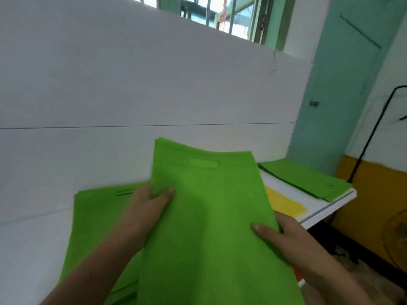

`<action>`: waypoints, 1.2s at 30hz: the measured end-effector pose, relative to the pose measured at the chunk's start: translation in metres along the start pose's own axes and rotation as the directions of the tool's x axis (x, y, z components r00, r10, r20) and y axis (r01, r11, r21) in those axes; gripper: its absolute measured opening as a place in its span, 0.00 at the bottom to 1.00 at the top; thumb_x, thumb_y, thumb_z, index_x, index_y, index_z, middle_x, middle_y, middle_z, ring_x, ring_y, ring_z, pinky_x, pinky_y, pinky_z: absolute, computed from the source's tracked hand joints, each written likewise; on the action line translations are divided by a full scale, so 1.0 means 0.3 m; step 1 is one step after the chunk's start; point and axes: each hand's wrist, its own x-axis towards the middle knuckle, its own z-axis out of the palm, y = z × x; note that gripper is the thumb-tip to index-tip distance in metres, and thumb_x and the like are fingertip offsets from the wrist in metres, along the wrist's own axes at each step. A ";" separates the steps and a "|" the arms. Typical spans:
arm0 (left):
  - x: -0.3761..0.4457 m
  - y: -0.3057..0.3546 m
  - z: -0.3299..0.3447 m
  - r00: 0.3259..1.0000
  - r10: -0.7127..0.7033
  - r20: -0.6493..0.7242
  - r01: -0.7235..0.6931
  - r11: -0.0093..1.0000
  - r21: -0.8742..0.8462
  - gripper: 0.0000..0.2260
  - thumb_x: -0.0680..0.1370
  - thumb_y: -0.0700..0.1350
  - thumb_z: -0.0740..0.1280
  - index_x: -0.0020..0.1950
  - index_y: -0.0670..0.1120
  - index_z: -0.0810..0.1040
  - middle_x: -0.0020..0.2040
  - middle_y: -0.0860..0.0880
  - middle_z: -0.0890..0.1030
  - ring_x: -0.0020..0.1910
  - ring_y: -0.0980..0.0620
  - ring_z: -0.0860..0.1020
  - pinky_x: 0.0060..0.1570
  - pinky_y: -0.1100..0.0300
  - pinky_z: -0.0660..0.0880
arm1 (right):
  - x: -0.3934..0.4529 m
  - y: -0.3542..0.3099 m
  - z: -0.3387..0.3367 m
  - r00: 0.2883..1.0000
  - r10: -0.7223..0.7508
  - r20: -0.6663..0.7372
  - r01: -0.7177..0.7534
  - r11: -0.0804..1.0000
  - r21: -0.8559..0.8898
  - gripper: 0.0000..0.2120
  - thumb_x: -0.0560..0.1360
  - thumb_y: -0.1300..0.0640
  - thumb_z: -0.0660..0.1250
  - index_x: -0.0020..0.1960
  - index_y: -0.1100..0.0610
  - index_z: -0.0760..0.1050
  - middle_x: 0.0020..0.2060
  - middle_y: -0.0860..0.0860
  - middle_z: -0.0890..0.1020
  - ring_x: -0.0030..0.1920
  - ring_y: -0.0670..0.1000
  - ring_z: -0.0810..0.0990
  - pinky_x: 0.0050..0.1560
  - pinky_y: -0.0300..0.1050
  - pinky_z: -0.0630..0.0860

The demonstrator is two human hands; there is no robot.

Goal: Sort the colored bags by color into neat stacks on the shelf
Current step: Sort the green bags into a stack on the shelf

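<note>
Your left hand and right hand each pinch the green bag bundle at centre frame; square its edges over the green stack at lower left before releasing.

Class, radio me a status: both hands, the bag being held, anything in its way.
Left hand and right hand grip green bag by its sides. Green stack lies beneath on the shelf. Yellow bag to the right, clear.

Bare shelf between green stacks
</note>
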 end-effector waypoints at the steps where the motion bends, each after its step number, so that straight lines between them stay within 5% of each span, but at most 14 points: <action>1: 0.004 0.001 0.077 0.999 0.033 0.019 -0.034 0.999 0.042 0.04 0.78 0.42 0.67 0.49 0.44 0.82 0.42 0.45 0.86 0.41 0.44 0.84 0.45 0.46 0.81 | -0.014 0.033 -0.053 1.000 -0.009 -0.018 0.009 1.000 -0.008 0.08 0.78 0.60 0.66 0.54 0.52 0.80 0.46 0.48 0.86 0.46 0.51 0.86 0.48 0.48 0.82; 6: 0.035 0.013 0.529 0.981 0.089 0.175 -0.108 0.989 0.104 0.06 0.78 0.42 0.66 0.47 0.44 0.82 0.39 0.45 0.86 0.37 0.45 0.85 0.43 0.48 0.81 | -0.072 0.227 -0.371 0.954 -0.146 -0.262 0.115 0.985 -0.128 0.16 0.75 0.66 0.68 0.45 0.44 0.82 0.41 0.36 0.85 0.44 0.37 0.83 0.44 0.30 0.77; 14: 0.098 0.035 1.305 0.904 0.140 0.403 -0.227 0.958 0.177 0.08 0.78 0.45 0.66 0.45 0.43 0.82 0.37 0.46 0.85 0.35 0.46 0.84 0.41 0.49 0.80 | -0.091 0.499 -0.972 0.831 -0.141 -0.537 0.039 0.980 -0.196 0.11 0.77 0.52 0.66 0.57 0.39 0.76 0.50 0.35 0.83 0.51 0.37 0.80 0.56 0.46 0.78; 19: 0.202 0.005 1.674 0.864 0.098 0.494 -0.217 0.958 0.188 0.08 0.79 0.44 0.66 0.46 0.42 0.82 0.38 0.44 0.85 0.37 0.44 0.84 0.42 0.49 0.80 | -0.040 0.606 -1.235 0.864 -0.130 -0.486 -0.015 0.959 -0.283 0.15 0.79 0.55 0.62 0.62 0.40 0.68 0.54 0.36 0.78 0.55 0.35 0.76 0.59 0.41 0.75; 21: 0.267 -0.014 1.796 0.866 0.098 0.491 -0.219 0.956 0.195 0.07 0.78 0.44 0.66 0.46 0.42 0.82 0.38 0.44 0.85 0.35 0.45 0.84 0.42 0.50 0.80 | 0.014 0.652 -1.329 0.843 -0.151 -0.516 -0.016 0.952 -0.304 0.13 0.79 0.54 0.62 0.59 0.40 0.68 0.52 0.36 0.79 0.53 0.36 0.76 0.57 0.42 0.76; 24: 0.401 -0.044 1.935 0.872 0.058 0.486 -0.179 0.962 0.205 0.05 0.78 0.42 0.67 0.47 0.43 0.81 0.38 0.45 0.86 0.35 0.47 0.84 0.41 0.53 0.79 | 0.137 0.693 -1.460 0.814 -0.193 -0.548 -0.005 0.941 -0.338 0.14 0.78 0.55 0.65 0.55 0.37 0.68 0.48 0.32 0.79 0.50 0.32 0.77 0.48 0.29 0.74; 27: 0.558 -0.059 1.995 0.868 -0.018 0.496 -0.112 0.967 0.230 0.04 0.78 0.40 0.66 0.49 0.43 0.81 0.40 0.46 0.86 0.38 0.47 0.85 0.44 0.52 0.79 | 0.315 0.706 -1.568 0.824 -0.228 -0.519 0.026 0.930 -0.368 0.13 0.77 0.54 0.66 0.55 0.38 0.69 0.47 0.33 0.79 0.49 0.33 0.77 0.47 0.30 0.74; 32: 0.783 -0.073 1.992 0.908 -0.068 0.414 -0.061 0.955 0.291 0.06 0.78 0.42 0.67 0.52 0.44 0.81 0.45 0.45 0.86 0.44 0.44 0.85 0.50 0.44 0.79 | 0.664 0.685 -1.690 0.891 -0.251 -0.380 0.107 0.927 -0.361 0.11 0.76 0.54 0.68 0.56 0.44 0.73 0.49 0.35 0.80 0.49 0.33 0.78 0.47 0.32 0.76; 36: 0.885 -0.107 1.946 0.976 -0.068 0.206 0.002 0.952 0.305 0.06 0.77 0.42 0.68 0.52 0.44 0.81 0.44 0.47 0.86 0.42 0.48 0.85 0.43 0.51 0.82 | 0.934 0.680 -1.738 0.936 -0.279 -0.216 0.169 0.892 -0.419 0.10 0.76 0.53 0.68 0.55 0.44 0.73 0.48 0.34 0.79 0.49 0.31 0.76 0.45 0.27 0.73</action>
